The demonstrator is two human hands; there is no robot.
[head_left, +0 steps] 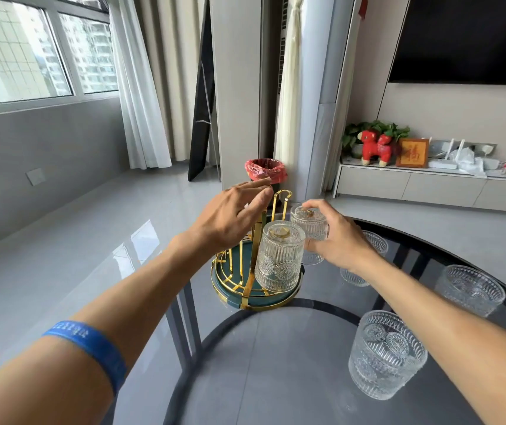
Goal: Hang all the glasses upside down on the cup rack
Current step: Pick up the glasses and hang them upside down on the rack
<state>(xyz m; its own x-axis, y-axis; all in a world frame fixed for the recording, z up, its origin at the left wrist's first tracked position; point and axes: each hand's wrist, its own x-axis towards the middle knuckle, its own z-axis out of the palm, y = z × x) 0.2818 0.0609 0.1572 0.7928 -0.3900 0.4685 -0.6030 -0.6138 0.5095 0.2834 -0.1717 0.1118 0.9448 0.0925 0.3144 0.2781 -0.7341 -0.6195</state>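
Item one, as I read it from the head camera: a gold wire cup rack (281, 200) on a round dark-green tray base (256, 297), standing at the far left part of a smoked-glass round table with a black frame (276, 357). Item two: a clear ribbed glass tumbler with embossed rosettes (279, 256), already inverted on a front peg of the rack, its mouth down near the tray. Item three: a second clear ribbed tumbler (310, 223), also inverted, at a peg just behind and right of the first; I see my right hand (342, 240) wrapped around its right side, fingers on top and thumb lower, gripping it. My left hand (230, 216) is spread open with fingers extended, holding nothing, hovering over the left side of the rack; whether it touches the wire I cannot tell. A blue wristband (89, 348) sits on the left forearm. Remaining stock, upright on the table: a partly hidden tumbler behind my right wrist (376, 240), another below that wrist (351, 276), one at the right edge (470, 291), and the nearest one toward the front right (386, 354). Beyond the table stands a bin lined with a pink bag (265, 170).
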